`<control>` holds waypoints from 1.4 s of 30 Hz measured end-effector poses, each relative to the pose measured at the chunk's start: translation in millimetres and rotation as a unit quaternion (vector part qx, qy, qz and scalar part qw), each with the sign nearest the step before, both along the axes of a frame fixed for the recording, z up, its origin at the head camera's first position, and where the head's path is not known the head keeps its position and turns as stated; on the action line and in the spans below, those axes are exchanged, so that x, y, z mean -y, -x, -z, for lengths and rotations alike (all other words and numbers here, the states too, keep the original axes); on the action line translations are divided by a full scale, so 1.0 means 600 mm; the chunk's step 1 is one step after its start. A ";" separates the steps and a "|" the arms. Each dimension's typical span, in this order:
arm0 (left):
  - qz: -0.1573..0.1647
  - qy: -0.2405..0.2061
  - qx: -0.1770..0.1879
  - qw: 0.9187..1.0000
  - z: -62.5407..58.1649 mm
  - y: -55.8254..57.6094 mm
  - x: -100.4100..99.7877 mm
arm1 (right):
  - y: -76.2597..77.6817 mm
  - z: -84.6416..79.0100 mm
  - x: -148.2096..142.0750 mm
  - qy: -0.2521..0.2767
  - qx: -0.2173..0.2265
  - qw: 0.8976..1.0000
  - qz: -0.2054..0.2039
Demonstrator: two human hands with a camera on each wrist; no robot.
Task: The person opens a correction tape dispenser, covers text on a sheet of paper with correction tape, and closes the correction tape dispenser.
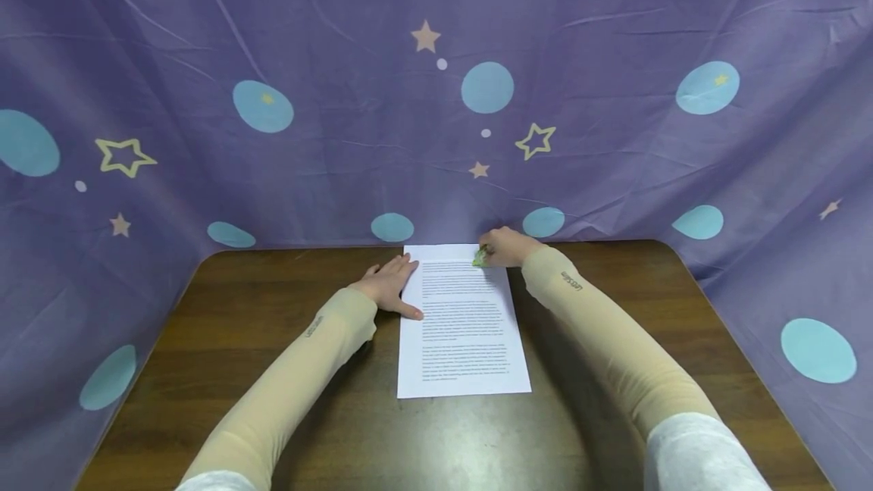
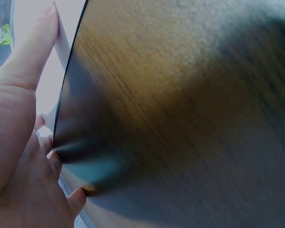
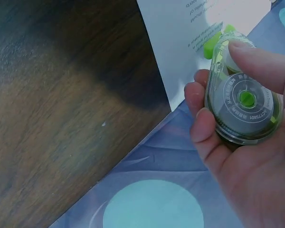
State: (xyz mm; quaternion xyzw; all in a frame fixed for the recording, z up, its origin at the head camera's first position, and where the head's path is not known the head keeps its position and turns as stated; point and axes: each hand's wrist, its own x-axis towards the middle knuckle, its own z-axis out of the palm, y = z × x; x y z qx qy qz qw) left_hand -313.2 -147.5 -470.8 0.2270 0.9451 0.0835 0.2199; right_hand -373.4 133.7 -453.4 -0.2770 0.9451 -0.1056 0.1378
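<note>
- Tape dispenser (image 3: 243, 90): clear case, round spool (image 3: 232, 113) inside; green tip at the sheet's upper right, contact unclear.
- Right hand (image 1: 508, 247): thumb and fingers clamped on dispenser.
- Left hand (image 1: 392, 284): fingers spread, resting across left edge of printed sheet (image 1: 465, 332); hands apart.
- Sheet's top meets table's (image 1: 245, 324) far edge, by curtain (image 1: 341, 112); wood extends left, right and nearer.

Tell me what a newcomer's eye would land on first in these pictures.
Probably the star-patterned purple fabric backdrop, rising behind the brown wood-grain table. Next, the white rectangular printed paper sheet on the table, its left edge under the person's spread left hand. Then the clear-and-green plastic tape roller, gripped in the right hand near the sheet's far right corner.
</note>
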 end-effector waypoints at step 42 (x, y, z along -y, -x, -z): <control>-0.003 0.006 0.012 1.000 0.011 0.009 0.004 | -0.002 0.000 0.022 -0.038 -0.002 0.999 0.005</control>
